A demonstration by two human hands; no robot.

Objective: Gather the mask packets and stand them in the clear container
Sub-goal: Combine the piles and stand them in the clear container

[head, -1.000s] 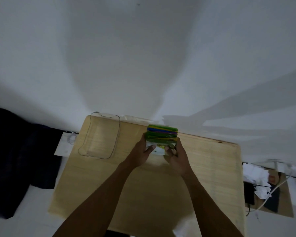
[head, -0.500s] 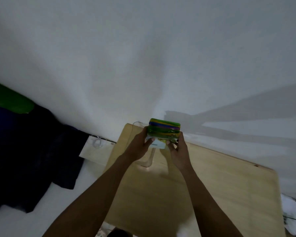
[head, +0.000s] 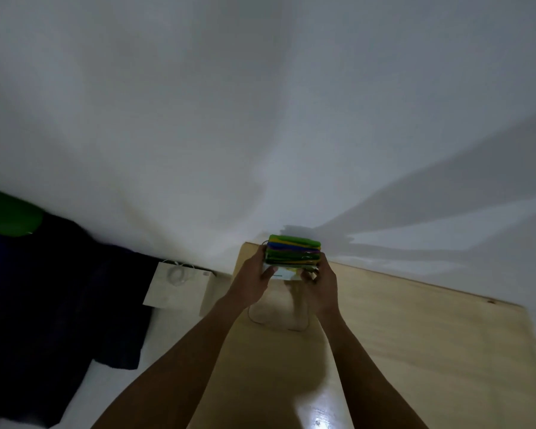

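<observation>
A stack of mask packets (head: 293,251), with green, yellow and purple edges, is held upright between both hands. My left hand (head: 254,281) grips its left side and my right hand (head: 321,283) grips its right side. The stack hangs over the clear container (head: 277,314), whose thin rim shows on the wooden table (head: 415,335) below and between my wrists. Most of the container is hidden behind my hands and the packets. I cannot tell whether the packets touch the container.
A white paper bag (head: 177,286) with handles stands on the floor left of the table. Dark cloth (head: 44,305) lies further left, with a green object (head: 7,215) above it. A white wall rises right behind the table's far edge.
Both hands carried the packet stack to the left, from beside the container to over it. The view has swung left, so the table's right end has left the frame.
</observation>
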